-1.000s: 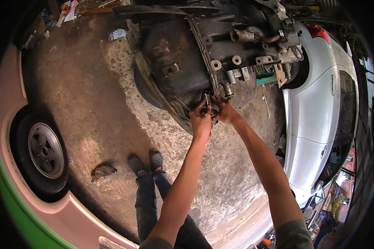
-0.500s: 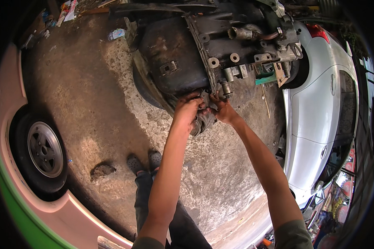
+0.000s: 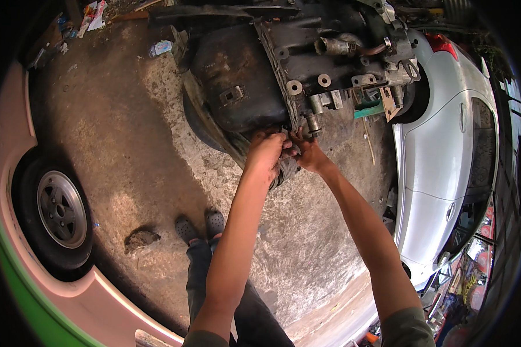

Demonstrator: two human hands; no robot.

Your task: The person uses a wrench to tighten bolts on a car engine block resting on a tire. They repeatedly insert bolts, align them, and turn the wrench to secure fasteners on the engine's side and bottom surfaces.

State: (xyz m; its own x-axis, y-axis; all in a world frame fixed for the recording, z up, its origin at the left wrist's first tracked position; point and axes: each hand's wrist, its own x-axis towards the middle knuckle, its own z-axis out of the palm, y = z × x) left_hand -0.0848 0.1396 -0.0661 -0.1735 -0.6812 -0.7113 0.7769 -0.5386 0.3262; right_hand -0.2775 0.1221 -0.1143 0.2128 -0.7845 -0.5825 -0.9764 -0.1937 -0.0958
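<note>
A large, greasy black engine block (image 3: 272, 75) lies on the concrete floor at the top middle. Its dark oil pan (image 3: 231, 87) faces left, and metal ports and pipes (image 3: 335, 46) show on its right side. Both my arms reach up to its near lower edge. My left hand (image 3: 266, 153) is curled against the bottom of the block, fingers closed on a dark part there. My right hand (image 3: 309, 155) presses right beside it, just below a short metal stub (image 3: 312, 122). What the fingers grip is hidden by the hands themselves.
A pink and green car with a spoked wheel (image 3: 61, 211) fills the left edge. A silver car (image 3: 445, 156) stands at the right. My legs and dark shoes (image 3: 200, 225) are below. A green tool (image 3: 369, 110) lies right of the engine; litter lies at top left (image 3: 93, 14).
My left hand has moved up and left onto the engine's lower edge, next to the right hand. The right hand has stayed at about the same spot.
</note>
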